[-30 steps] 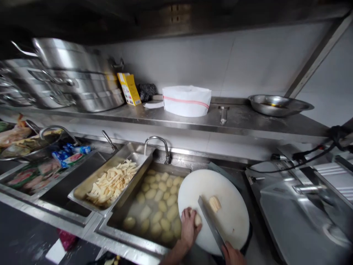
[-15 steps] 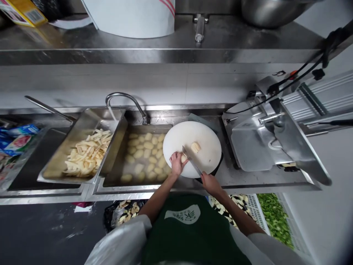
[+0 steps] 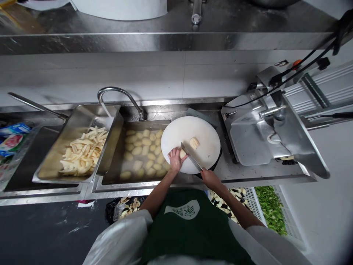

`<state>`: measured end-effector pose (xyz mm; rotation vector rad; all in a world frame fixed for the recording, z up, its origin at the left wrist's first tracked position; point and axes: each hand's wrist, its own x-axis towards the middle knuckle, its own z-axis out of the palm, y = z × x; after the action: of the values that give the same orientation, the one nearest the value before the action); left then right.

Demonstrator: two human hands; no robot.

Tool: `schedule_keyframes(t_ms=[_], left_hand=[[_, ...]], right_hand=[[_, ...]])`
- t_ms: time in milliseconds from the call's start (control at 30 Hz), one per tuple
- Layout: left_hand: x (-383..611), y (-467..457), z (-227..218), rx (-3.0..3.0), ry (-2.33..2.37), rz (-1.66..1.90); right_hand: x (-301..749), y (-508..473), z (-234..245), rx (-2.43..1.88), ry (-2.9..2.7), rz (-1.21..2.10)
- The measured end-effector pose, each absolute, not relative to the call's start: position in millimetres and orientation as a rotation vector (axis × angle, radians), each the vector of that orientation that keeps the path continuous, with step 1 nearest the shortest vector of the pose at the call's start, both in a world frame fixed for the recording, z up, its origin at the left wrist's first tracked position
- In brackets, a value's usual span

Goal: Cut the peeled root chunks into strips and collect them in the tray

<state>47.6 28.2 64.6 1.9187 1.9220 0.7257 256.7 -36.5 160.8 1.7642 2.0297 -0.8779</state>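
My left hand [image 3: 175, 159] is closed on a pale peeled potato [image 3: 182, 153] at the lower left of the round white cutting board [image 3: 190, 127]. My right hand [image 3: 209, 178] grips the handle of a kitchen knife [image 3: 193, 157]. The blade slants up and left across the board, its tip end right beside the potato; whether it is cutting in cannot be told. Further up the board lies a small stack of pale slices [image 3: 194, 143]. The fingers partly hide the potato.
Left of the board, a sink [image 3: 110, 178] holds peeled potatoes in water, with a faucet [image 3: 118, 89] running into a metal pan [image 3: 41, 173] of pale strips. A slicing machine [image 3: 252, 143] stands right. Crates with cut eggplant [image 3: 224, 202] and green pieces [image 3: 271, 209] sit below.
The camera view has shifted slightly, so the shelf and sink sit higher in the picture. Both hands, the knife and the potato keep nearly the same places on the board.
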Motion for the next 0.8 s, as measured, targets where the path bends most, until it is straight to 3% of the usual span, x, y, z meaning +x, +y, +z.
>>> schedule_keyframes(t_ms=[267, 567, 800], left_hand=[[30.9, 31.1, 60.5, 2.035, 1.687, 0.9], [22.6, 37.3, 48.6, 2.217, 1.509, 0.857], [17.5, 34.8, 47.8, 2.163, 1.432, 0.923]], right_hand=[[254.8, -31.4, 164.3, 1.761, 1.99, -0.899], [256.6, -35.8, 206.6, 1.685, 2.017, -0.85], [214.1, 1.3, 175.6, 1.676, 2.046, -0.844]])
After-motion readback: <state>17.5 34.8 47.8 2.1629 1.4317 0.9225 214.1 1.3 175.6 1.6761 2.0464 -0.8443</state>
